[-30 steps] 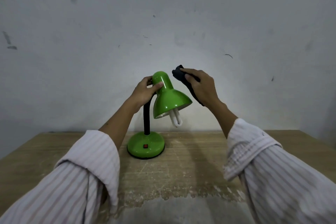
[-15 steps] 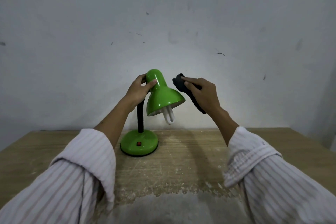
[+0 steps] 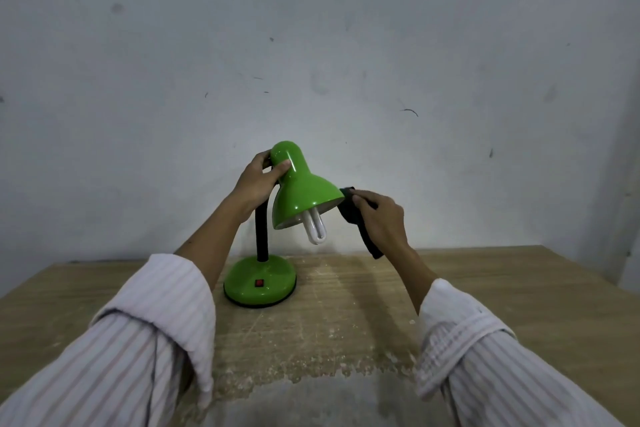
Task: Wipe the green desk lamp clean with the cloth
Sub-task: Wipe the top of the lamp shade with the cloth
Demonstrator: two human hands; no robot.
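The green desk lamp (image 3: 301,191) stands on a wooden table (image 3: 502,288), with a black flexible neck, a round green base (image 3: 259,282) bearing a red switch, and a white bulb poking out of its shade. My left hand (image 3: 258,180) grips the narrow top of the shade from the left. My right hand (image 3: 379,215) holds a dark cloth (image 3: 356,218) against the lower right rim of the shade. The cloth's loose end hangs down below the hand.
A grey-white wall rises right behind the table. The table's surface is worn and flaking pale near me. Its far edge runs just behind the lamp base.
My right hand has slid the cloth from the upper right side of the shade down to its lower rim. My left hand keeps its grip on the top.
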